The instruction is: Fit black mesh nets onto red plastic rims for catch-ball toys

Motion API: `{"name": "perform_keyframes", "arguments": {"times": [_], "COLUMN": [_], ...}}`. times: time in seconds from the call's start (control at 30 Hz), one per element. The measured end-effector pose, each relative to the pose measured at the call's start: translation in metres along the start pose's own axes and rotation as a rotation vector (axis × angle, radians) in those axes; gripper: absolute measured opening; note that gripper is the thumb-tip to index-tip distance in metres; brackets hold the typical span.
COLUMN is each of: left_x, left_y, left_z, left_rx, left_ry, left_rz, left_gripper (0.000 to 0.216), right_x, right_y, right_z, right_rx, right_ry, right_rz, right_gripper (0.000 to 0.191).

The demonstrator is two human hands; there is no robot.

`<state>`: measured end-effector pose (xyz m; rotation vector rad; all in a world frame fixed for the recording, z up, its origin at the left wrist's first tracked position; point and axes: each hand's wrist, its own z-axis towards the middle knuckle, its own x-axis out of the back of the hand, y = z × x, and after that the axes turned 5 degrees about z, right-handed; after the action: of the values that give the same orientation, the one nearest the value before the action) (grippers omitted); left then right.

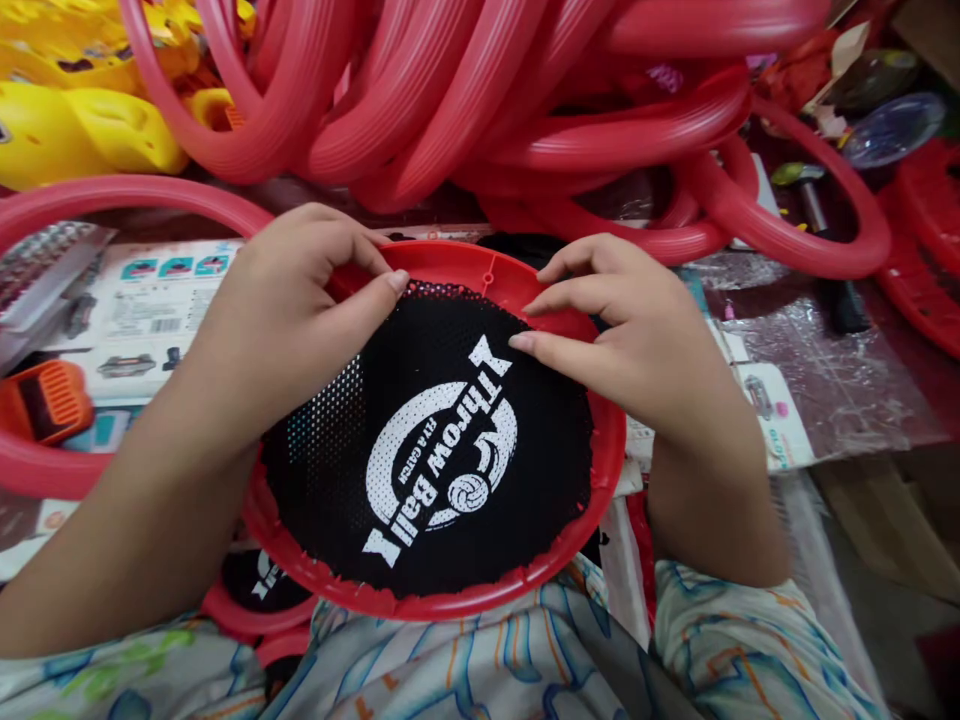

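Observation:
A round red plastic disc (600, 480) sits tilted in front of me, covered by a black mesh cloth (352, 470) printed with white "Throw Ball" lettering. My left hand (285, 310) grips the disc's far left rim, its thumb pressing the mesh edge down. My right hand (622, 330) rests on the far right rim, fingers stretched flat along the edge of the mesh. Both hands touch disc and cloth at the top.
A heap of red plastic rings (465, 100) fills the back. Yellow plastic parts (82, 130) lie at the far left. Printed cards (142, 310) and an orange tool (45, 400) sit on the left, clear wrapping (817, 360) on the right. Another meshed disc (262, 590) lies below.

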<state>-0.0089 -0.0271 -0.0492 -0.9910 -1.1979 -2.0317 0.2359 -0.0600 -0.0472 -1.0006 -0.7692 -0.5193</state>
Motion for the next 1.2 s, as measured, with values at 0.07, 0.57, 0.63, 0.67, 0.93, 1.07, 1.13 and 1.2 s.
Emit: {"name": "perform_keyframes", "arguments": {"times": [0.07, 0.57, 0.63, 0.67, 0.93, 1.07, 1.13, 1.2], "left_x": [-0.001, -0.007, -0.006, -0.006, -0.014, -0.016, -0.016, -0.016], "left_y": [0.001, 0.000, 0.001, 0.001, -0.003, -0.003, -0.003, -0.002], "left_z": [-0.001, 0.000, -0.001, -0.002, -0.003, -0.003, -0.003, -0.003], "left_rx": [-0.001, -0.056, -0.060, -0.059, -0.122, -0.120, -0.124, -0.132], "left_ry": [-0.009, -0.045, -0.033, -0.017, 0.123, 0.120, 0.119, 0.122], "left_rz": [0.006, -0.028, -0.016, -0.009, 0.015, 0.013, 0.008, 0.007], "left_gripper": [0.013, 0.013, 0.014, 0.014, 0.020, 0.020, 0.019, 0.019], "right_x": [-0.005, -0.005, -0.007, -0.007, -0.011, -0.013, -0.013, -0.013], "right_y": [0.000, -0.005, -0.001, 0.000, 0.001, 0.001, 0.002, 0.003], "right_z": [0.000, 0.000, 0.002, 0.003, 0.004, 0.004, 0.004, 0.005], "right_rx": [-0.003, -0.007, -0.011, -0.011, -0.016, -0.024, -0.034, -0.056], "right_ry": [0.004, 0.104, 0.127, 0.138, 0.196, 0.221, 0.230, 0.225], "right_rz": [-0.032, -0.010, -0.010, -0.005, 0.093, 0.095, 0.094, 0.090], "right_gripper": [0.003, 0.017, 0.017, 0.017, 0.017, 0.017, 0.017, 0.018]}}
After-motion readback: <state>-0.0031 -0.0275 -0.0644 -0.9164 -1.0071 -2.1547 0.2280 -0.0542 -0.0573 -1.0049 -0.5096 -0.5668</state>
